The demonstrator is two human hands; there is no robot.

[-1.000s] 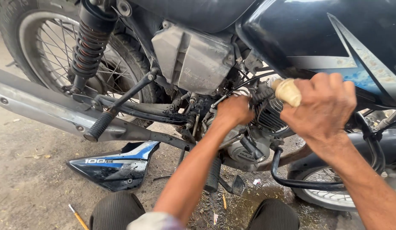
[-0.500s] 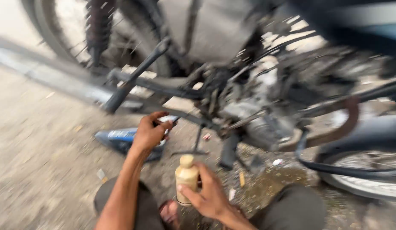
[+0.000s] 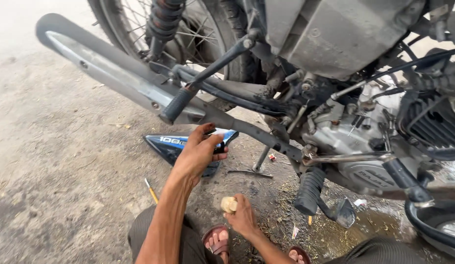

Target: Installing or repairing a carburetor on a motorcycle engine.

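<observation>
Hands working low beside motorcycle (image 3: 335, 73).
Left hand (image 3: 198, 154) is grasping blue side panel (image 3: 176, 145); right hand (image 3: 242, 217) is gripping tan-handled tool (image 3: 229, 204).

A blue and black side panel (image 3: 188, 146) lies flat on the ground at centre frame. A small pale capped bottle (image 3: 229, 204) stands upright at lower centre.

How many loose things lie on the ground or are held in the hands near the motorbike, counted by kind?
Blue side cover, under the left hand: 1
Pale bottle, in the right hand: 1
Yellow-handled tool on the ground: 1
Total: 3
</observation>
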